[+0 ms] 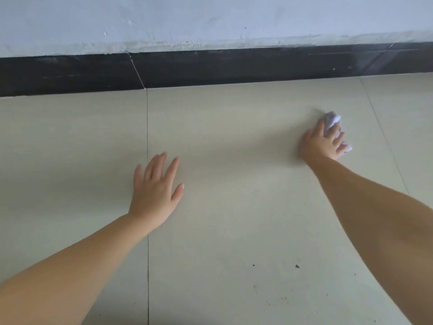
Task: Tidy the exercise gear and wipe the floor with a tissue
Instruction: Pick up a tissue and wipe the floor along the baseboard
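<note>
**White tissue pressed to the tiles under the right hand**

White and crumpled, the tissue lay on the pale floor tiles, well out to the right and not far from the black skirting. The right hand rested on top of it, arm stretched forward and nearly straight, fingers curled over the wad and gripping it against the floor. Part of the tissue stuck out beyond the fingertips toward the wall, and a smaller bit showed at the outer edge of the hand; the rest was hidden beneath the palm and fingers.

The left hand lay well apart from it, nearer the person, flat on the tile with fingers straight and slightly spread, holding nothing. It sat just right of a dark grout line that the forearm crossed.

A few dark specks dotted the tile near the bottom of the view; what they were could not be made out. Above the skirting rose a scuffed pale wall. Both forearms were cut off by the lower edges of the frame.
</note>
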Demonstrator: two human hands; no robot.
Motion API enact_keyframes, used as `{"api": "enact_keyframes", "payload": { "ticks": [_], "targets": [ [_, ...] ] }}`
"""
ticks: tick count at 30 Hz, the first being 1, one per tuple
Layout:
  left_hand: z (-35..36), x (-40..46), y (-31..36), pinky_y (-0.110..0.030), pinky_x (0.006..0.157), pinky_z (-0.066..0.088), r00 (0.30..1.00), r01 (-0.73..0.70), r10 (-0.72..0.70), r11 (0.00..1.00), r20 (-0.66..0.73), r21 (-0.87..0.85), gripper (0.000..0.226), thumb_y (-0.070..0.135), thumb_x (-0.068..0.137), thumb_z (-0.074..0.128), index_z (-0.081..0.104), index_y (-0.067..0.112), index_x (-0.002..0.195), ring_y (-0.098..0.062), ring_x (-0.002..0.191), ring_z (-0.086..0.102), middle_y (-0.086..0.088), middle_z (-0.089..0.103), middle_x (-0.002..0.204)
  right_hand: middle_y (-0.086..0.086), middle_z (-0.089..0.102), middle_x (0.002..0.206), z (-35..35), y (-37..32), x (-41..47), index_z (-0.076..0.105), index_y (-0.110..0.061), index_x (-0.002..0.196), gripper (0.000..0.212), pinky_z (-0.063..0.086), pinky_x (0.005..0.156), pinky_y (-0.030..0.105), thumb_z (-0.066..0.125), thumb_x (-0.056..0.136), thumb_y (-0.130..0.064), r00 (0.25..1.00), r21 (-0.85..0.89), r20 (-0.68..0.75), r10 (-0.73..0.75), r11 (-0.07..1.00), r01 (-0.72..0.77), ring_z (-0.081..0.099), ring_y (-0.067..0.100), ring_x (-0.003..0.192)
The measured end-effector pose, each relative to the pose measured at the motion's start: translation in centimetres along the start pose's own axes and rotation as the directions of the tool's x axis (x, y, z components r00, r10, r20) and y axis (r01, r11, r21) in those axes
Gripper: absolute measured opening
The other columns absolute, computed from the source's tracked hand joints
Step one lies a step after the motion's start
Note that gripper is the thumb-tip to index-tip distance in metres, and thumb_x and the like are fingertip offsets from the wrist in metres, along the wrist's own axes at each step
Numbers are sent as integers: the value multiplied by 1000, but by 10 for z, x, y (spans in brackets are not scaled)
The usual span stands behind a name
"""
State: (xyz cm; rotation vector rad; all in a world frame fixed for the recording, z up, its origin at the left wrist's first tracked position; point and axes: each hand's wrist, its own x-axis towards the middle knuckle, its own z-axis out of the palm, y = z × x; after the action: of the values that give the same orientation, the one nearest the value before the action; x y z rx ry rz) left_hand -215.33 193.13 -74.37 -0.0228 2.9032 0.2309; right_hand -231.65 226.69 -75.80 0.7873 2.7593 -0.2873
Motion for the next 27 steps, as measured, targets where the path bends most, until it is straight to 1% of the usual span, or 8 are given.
{"api": "enact_keyframes", "payload": {
  "ticks": [4,8,10,12,15,18,23,27],
  "targets": [
    [2,23,42,-58,113,2,997,50,-51,999,57,7,65,49,95,30,8,23,151,-23,147,1,-7,3,159,9,-4,160,36,-71,-52,4,-24,153,57,-1,114,53,25,101,-34,902,-104,-28,-430,899,425,2,31,146],
    [15,21,72,-64,110,0,947,242,-227,970,226,-39,91,71,85,31,-12,24,150,-25,144,-19,-3,-20,157,1,-2,161,53,-121,-101,11,-34,151,49,-8,117,46,19,103,-39,350,-47,283,-893,352,935,-5,24,148],
    [19,18,74,-67,108,-1,928,256,-244,967,283,-6,105,79,77,33,-21,22,147,-27,142,-25,-4,-30,154,-2,0,161,41,-121,-72,14,-36,151,47,-8,118,44,19,104,-38,221,-56,302,-927,214,975,-3,20,148],
    [19,19,72,-68,106,-5,916,260,-239,965,321,-24,113,82,72,37,-26,22,145,-27,140,-31,-3,-39,149,-2,-1,161,28,-103,-28,12,-36,151,48,-7,117,43,19,104,-36,315,-97,261,-913,300,949,-1,21,148],
    [17,22,69,-69,104,-11,893,251,-212,967,397,-47,120,84,68,39,-36,23,140,-26,134,-40,1,-54,132,3,2,161,-3,-44,39,11,-36,151,49,-3,117,44,23,103,-33,708,-90,83,-701,702,706,1,23,148],
    [15,23,67,-68,102,-15,866,251,-204,967,456,-43,126,86,64,43,-45,23,129,-26,128,-47,2,-60,124,9,4,160,-25,9,84,9,-31,151,53,2,117,49,24,100,-34,906,-142,0,-423,897,419,4,26,146],
    [8,23,68,-66,102,-19,830,274,-210,960,518,-51,130,81,63,53,-49,27,122,-25,122,-52,3,-62,124,8,-3,161,-14,-40,72,8,-30,153,54,-6,115,54,18,101,-40,994,6,-16,-104,995,104,-4,29,147],
    [4,23,70,-66,104,-16,817,285,-226,958,531,-31,130,80,64,54,-48,26,123,-25,121,-52,4,-61,126,15,19,157,37,-100,-25,25,-23,150,56,3,114,56,23,96,-37,808,-67,-38,-588,808,585,16,34,145]
  ]
}}
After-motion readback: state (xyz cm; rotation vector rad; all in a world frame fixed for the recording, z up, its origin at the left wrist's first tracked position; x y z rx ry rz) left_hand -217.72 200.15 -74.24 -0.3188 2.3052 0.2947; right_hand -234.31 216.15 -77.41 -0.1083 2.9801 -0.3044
